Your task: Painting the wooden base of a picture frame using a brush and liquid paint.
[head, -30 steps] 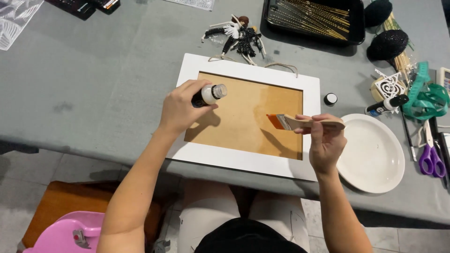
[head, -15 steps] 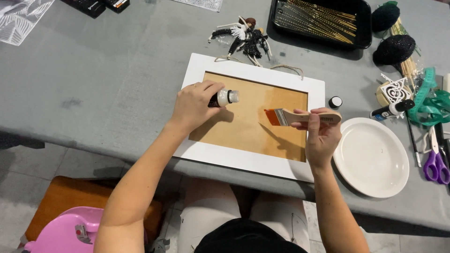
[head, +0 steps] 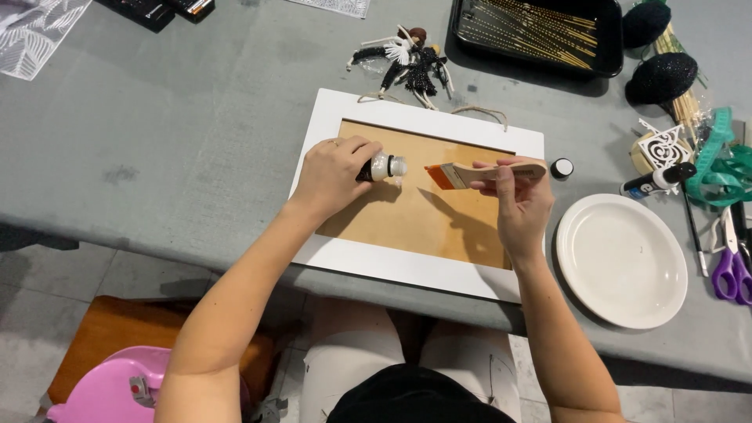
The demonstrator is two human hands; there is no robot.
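Observation:
A white frame [head: 345, 258] with a brown wooden panel [head: 423, 219] lies flat on the grey table. My left hand [head: 333, 174] grips a small white bottle [head: 384, 167], tipped sideways with its open end pointing right over the panel. My right hand [head: 518, 202] holds a flat paintbrush [head: 482, 172] by its wooden handle, its orange bristles pointing left, close to the bottle's mouth. A small black and white cap [head: 561, 168] sits just right of the frame.
A white plate [head: 623, 258] stands to the right of the frame. Purple scissors [head: 730, 270], a marker [head: 656, 180] and teal ribbon [head: 724, 160] lie at the far right. A black tray [head: 533, 31] of sticks and a small doll [head: 407, 63] lie behind.
My left hand has carried the tipped bottle to the right across the panel, closing on the brush's bristles. My right hand has kept the brush in nearly the same place.

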